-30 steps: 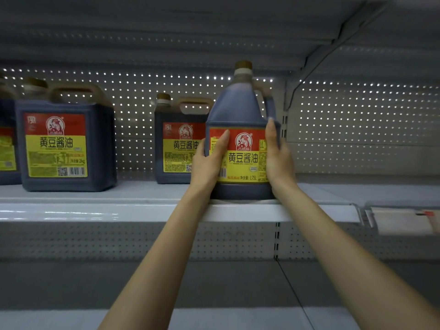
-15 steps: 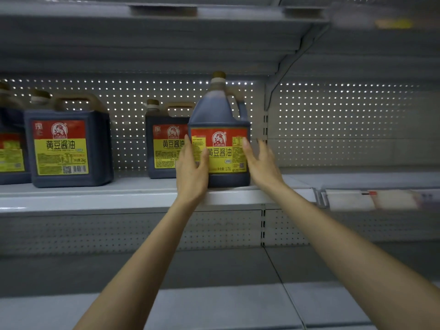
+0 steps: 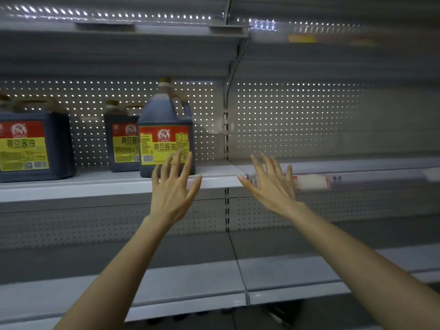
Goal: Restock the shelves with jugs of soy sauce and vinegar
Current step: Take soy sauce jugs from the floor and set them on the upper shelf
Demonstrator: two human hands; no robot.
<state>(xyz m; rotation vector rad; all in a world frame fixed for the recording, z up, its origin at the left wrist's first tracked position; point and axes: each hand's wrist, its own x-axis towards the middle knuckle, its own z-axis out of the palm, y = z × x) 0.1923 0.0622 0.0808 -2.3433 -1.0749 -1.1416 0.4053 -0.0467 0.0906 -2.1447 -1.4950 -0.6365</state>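
At your far left a square soy sauce jug (image 3: 35,144) stands on the shelf (image 3: 95,186), cut off by the frame edge. A second square jug (image 3: 121,141) sits further right, half hidden behind the tall jug (image 3: 165,139). The tall jug stands upright near the shelf's front lip, cap up, label toward you, handle at its right. Your left hand (image 3: 173,189) is spread and grips nothing; its fingertips overlap the tall jug's lower label, and contact is unclear. Your right hand (image 3: 271,186), also spread and empty, hovers before a blurred price tag (image 3: 309,182).
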